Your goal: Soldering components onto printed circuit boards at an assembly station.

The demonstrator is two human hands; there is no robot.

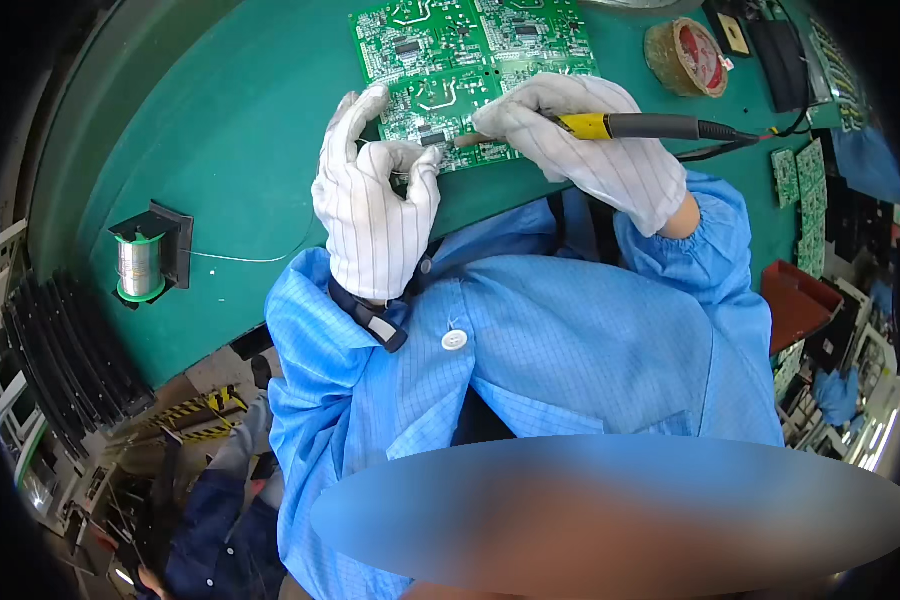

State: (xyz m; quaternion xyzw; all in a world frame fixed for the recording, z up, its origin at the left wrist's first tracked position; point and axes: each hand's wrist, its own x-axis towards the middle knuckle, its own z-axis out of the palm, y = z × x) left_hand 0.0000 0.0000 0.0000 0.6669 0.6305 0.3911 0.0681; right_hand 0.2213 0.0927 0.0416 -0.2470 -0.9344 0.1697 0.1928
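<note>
My right hand (590,140), in a white striped glove, grips a soldering iron (650,127) with a yellow and dark grey handle. Its tip is at the lower part of a panel of green circuit boards (425,40), close to a dark chip. My left hand (375,205), gloved the same way, has thumb and index finger pinched beside that tip. Solder wire (240,258) runs from a spool (140,268) on the left toward this hand; the end between the fingers is too small to make out. The left wrist wears a dark strap.
The boards lie on a green work mat (240,120). A roll of tape (686,58) stands at the far right, near the iron's cable (725,150). Small green boards (813,200) and a red bin (798,305) are at the right edge. Another person (220,530) is at the lower left.
</note>
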